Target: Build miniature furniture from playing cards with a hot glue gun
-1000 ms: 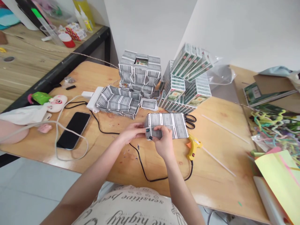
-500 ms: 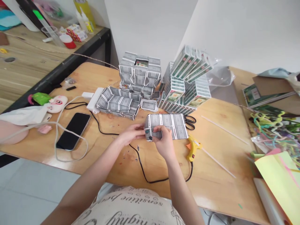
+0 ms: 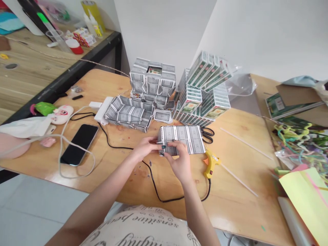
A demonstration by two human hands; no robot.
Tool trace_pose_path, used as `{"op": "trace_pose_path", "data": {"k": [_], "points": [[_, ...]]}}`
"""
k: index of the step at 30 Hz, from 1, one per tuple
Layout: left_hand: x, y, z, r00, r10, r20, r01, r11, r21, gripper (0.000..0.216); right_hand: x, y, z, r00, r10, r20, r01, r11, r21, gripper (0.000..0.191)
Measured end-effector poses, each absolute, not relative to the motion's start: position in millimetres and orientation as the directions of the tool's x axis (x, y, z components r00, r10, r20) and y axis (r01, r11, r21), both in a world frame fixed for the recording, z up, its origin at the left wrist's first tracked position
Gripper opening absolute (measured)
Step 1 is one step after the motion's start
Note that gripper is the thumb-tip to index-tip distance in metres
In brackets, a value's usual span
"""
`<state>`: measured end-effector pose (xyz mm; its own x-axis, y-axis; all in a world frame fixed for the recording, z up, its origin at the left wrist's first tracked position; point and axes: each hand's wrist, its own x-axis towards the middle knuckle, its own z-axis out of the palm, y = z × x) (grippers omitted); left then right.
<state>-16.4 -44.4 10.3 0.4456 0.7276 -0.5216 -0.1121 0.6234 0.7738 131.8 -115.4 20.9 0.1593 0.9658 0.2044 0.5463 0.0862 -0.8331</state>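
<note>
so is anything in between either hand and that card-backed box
Nothing visible: the left hand and right hand both have fingers on the left end of the card-backed box. The scissors and glue gun lie by its right end, clear of both hands.

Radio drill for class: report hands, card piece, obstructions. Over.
Left hand and right hand holding card piece near its left end. Piece patterned side up. Possibly in the way: glue gun, by its right end.

On my head view, the left hand [image 3: 145,149] grips the left end of a card-covered block [image 3: 182,135]; the right hand [image 3: 180,160] touches it there. I see scissors [image 3: 208,139] and a yellow glue gun [image 3: 211,163] just right, green-and-white boxes [image 3: 191,99] stacked beyond.
</note>
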Motion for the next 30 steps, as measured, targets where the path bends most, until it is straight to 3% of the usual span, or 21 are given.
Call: {"op": "trace_pose_path", "data": {"k": [5, 10, 22, 30], "points": [[-20, -44, 8, 0.455, 0.719, -0.525, -0.065, 0.615, 0.786, 0.045, 124, -126, 6, 0.118, 0.907, 0.404, 0.629, 0.247, -0.737, 0.023], [-20, -45, 3, 0.437, 0.742, -0.509, -0.108, 0.605, 0.789, 0.044, 123, -129, -8, 0.093, 0.866, 0.492, 0.659, 0.317, -0.682, 0.012], [-15, -42, 5, 0.464, 0.746, -0.479, -0.116, 0.587, 0.801, 0.037, 130, -129, -11, -0.036, 0.852, 0.523, 0.750, 0.368, -0.549, 0.007], [-19, -49, 0, 0.415, 0.770, -0.485, -0.147, 0.583, 0.799, 0.043, 125, -128, -3, -0.030, 0.882, 0.470, 0.736, 0.337, -0.587, 0.025]]}}
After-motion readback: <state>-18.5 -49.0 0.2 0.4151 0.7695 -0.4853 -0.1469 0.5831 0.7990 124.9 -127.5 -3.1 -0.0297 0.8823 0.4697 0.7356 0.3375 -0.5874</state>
